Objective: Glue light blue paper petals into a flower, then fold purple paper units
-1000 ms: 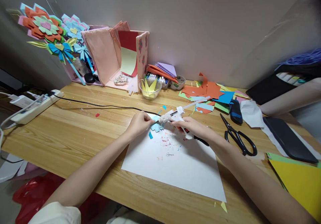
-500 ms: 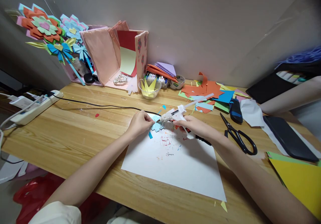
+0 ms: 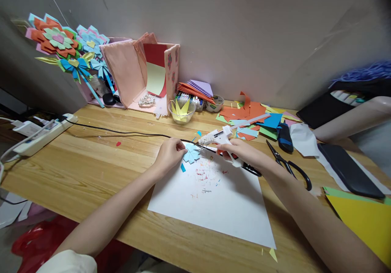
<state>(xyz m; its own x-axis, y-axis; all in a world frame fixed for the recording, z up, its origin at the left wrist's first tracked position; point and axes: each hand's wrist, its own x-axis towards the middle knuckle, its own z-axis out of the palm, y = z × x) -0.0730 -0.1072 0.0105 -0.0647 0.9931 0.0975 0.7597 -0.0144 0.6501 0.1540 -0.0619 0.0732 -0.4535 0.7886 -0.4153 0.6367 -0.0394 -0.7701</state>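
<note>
A light blue paper flower (image 3: 192, 153) lies at the upper left of a white sheet (image 3: 210, 208). My left hand (image 3: 171, 155) pinches the left edge of this flower between thumb and fingers. Wrapped round the handle of a white glue gun (image 3: 224, 135) is my right hand (image 3: 241, 153); the nozzle points left, just above and right of the flower. A long clear glue stick sticks out of the gun's back. Small blue scraps (image 3: 183, 168) lie beside the flower, and dried coloured marks cover the sheet's middle.
Black scissors (image 3: 288, 165), a dark phone (image 3: 351, 171) and yellow paper (image 3: 363, 216) are at the right. Coloured scraps (image 3: 244, 112) and a clear bowl (image 3: 182, 116) lie behind. A black cord (image 3: 122, 132) runs left to a power strip (image 3: 45, 134). Paper flowers (image 3: 58, 38) stand back left.
The glue gun in my right hand has moved slightly right, its nozzle now off the flower. My left hand still pinches the flower, which shows more fully. The camera view has shifted a little.
</note>
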